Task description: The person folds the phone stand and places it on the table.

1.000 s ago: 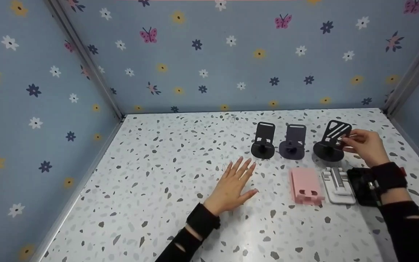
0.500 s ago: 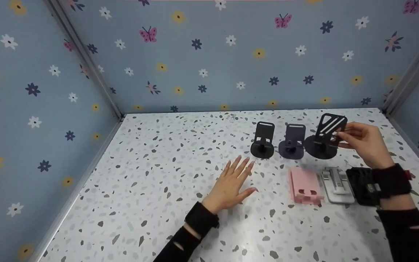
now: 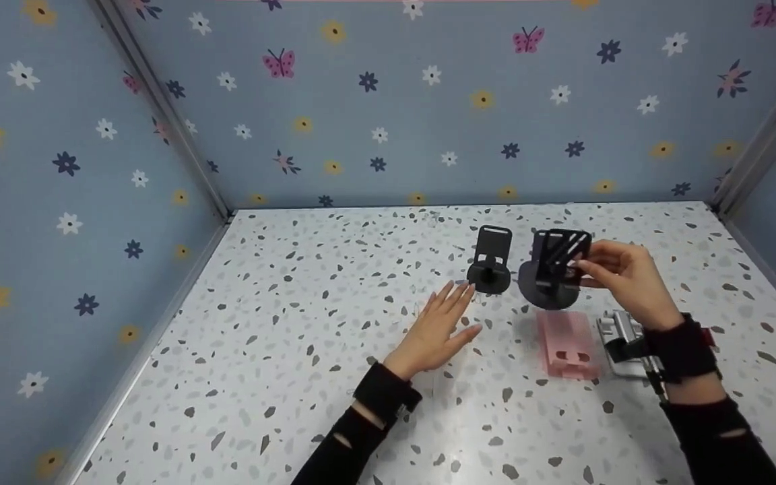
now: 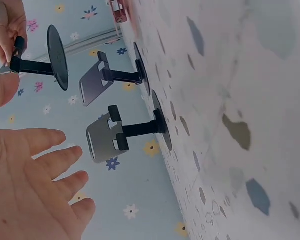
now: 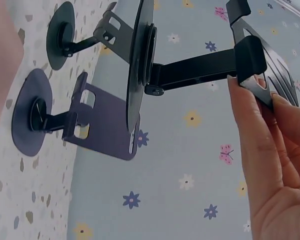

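Note:
My right hand [image 3: 630, 279] pinches the edge of a black phone stand with slanted slots [image 5: 199, 66] between thumb and fingers. The stand is off the table; its round base hangs in the air in the left wrist view. Behind it, mostly hidden in the head view, a dark purple phone stand [image 5: 107, 127] stands upright. Left of that is another upright phone stand, dark grey [image 3: 492, 246], also on a round base. My left hand [image 3: 434, 330] is palm down, fingers straight and holding nothing, with its fingertips close to the grey stand's base.
On the speckled table [image 3: 294, 303] a pink folded stand [image 3: 566, 343] lies in front of the raised stand. Beside it is a white folded stand [image 3: 620, 323], partly covered by my right wrist. Flowered walls [image 3: 388, 121] enclose the back and sides.
My right hand has lifted the slotted stand and carried it left, so that it now overlaps the purple one in the head view. My left hand has hardly moved.

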The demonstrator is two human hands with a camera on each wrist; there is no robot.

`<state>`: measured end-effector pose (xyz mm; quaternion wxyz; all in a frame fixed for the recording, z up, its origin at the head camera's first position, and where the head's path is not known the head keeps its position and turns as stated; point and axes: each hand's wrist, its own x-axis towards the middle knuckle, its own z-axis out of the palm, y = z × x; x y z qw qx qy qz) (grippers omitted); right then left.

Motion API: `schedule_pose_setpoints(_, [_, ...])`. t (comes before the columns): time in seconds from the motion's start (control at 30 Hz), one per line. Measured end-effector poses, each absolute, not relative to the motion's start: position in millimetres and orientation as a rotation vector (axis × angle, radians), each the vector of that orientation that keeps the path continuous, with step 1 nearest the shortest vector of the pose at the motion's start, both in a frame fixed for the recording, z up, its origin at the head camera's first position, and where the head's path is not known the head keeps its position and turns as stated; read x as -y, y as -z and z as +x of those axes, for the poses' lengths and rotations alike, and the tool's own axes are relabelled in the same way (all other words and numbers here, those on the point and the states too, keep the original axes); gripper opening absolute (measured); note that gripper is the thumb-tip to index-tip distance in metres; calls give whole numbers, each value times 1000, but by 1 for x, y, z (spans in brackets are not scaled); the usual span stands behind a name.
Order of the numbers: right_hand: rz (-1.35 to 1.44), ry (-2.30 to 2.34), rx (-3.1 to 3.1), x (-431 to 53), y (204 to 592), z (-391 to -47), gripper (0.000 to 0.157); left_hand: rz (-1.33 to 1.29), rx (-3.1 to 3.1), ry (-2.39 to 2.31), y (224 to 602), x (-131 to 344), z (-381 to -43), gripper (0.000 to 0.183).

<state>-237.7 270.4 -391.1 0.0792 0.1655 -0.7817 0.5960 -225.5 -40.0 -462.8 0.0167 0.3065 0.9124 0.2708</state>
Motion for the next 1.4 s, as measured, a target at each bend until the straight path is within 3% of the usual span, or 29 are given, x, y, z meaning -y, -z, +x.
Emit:
schedule_pose_setpoints(0.67, [572,-1761,2358,-222,406,-234,16,354,-1930,-2043,472,4,-251,53])
schedule_pose_setpoints(0.93, [616,-1786,2363,-215,406,-232,15,290,-1853,-2141,472,1,-255,35])
schedule_pose_setpoints(1.4, [607,-1917,2318,-215,406,-231,14,312,-1889,-2155,468,4,-253,34])
